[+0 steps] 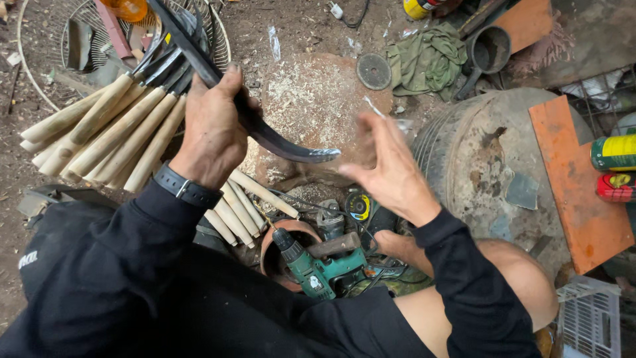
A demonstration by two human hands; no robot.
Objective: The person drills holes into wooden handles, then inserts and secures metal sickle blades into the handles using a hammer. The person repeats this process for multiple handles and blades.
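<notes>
My left hand (pixel 211 129) grips a dark curved sickle blade (pixel 275 139) around its middle, the pointed tip aimed right over a sawdust-covered wooden block (pixel 318 93). My right hand (pixel 384 162) hovers open and blurred just right of the blade's tip, fingers spread, not touching it. Several finished sickles with pale wooden handles (pixel 109 132) lie fanned out on the left. More loose wooden handles (pixel 242 205) lie below my left wrist.
A green cordless drill (pixel 311 265) and a hammer (pixel 334 244) rest near my knee. A round metal drum (pixel 464 166) with an orange board (pixel 576 172) and spray cans (pixel 615 152) stands right. A grinding disc (pixel 373 71), green cloth (pixel 427 59) and wire fan guard (pixel 40 40) lie beyond.
</notes>
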